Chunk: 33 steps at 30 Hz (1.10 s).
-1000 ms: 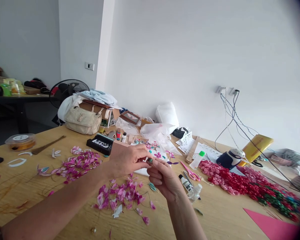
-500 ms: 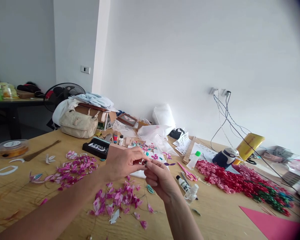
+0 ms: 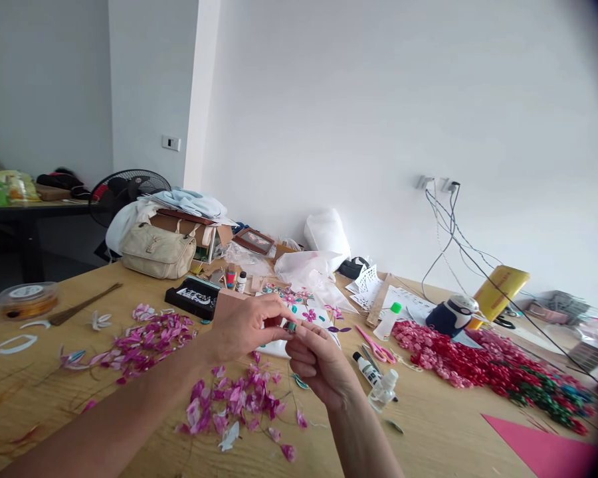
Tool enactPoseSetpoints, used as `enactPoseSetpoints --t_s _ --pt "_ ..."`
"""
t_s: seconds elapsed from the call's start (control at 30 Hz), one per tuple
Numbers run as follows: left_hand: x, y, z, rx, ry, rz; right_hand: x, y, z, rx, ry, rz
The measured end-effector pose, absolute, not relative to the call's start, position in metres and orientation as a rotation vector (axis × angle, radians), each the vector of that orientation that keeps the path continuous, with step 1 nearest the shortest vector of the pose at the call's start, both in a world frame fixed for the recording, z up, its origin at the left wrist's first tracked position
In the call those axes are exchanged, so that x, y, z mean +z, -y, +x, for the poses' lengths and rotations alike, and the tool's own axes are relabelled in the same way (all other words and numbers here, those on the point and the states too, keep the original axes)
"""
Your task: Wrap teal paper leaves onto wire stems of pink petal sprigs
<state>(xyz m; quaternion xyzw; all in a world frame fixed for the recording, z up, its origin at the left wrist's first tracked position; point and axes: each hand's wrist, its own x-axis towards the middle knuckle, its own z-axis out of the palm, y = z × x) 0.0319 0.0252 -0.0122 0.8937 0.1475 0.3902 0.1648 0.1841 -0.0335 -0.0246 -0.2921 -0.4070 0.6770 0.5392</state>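
Near right hand (image 3: 316,365) — pink petals (image 3: 236,395)

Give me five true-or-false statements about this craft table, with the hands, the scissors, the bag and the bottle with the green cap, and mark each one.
1. The left hand and the right hand meet at a small greenish item. True.
2. The right hand holds the pink scissors. False: the pink scissors lie on the table.
3. A beige bag rests on the table. True.
4. The squeeze bottle near the red flower strands has a blue cap. False: its cap is green.
5. Pink petal-like pieces lie scattered on the table. True.
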Motion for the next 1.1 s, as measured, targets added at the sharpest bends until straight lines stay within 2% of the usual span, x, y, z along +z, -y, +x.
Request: enactPoseSetpoints --t_s 0.1,0.17,0.3,0.37,0.57,0.83,1.0,1.1 --pt "-0.010 -0.024 0.030 1.119 -0.325 2.431 -0.023 0.035 0.185 1.689 0.946 -0.632" --pt "-0.012 -0.024 0.030 1.100 -0.348 2.560 -0.023 0.034 0.184 1.649 0.976 -0.726" --pt "-0.019 -0.024 0.035 1.020 -0.596 2.990 -0.027 0.030 0.177 1.354 1.081 -1.070" --pt "-0.021 -0.024 0.038 1.009 -0.675 2.983 -0.028 0.028 0.177 1.251 1.086 -1.125" --pt "-0.015 -0.027 0.032 1.078 -0.354 2.454 -0.026 0.032 0.185 1.590 0.924 -0.767" --pt "-0.018 -0.030 0.032 0.911 -0.567 2.978 -0.033 0.027 0.182 1.455 1.056 -0.968" --pt "-0.010 -0.026 0.030 1.062 -0.361 2.684 -0.029 0.030 0.186 1.658 0.964 -0.711" --pt "-0.009 -0.026 0.027 1.076 -0.367 2.652 -0.028 0.031 0.187 1.672 0.965 -0.720"
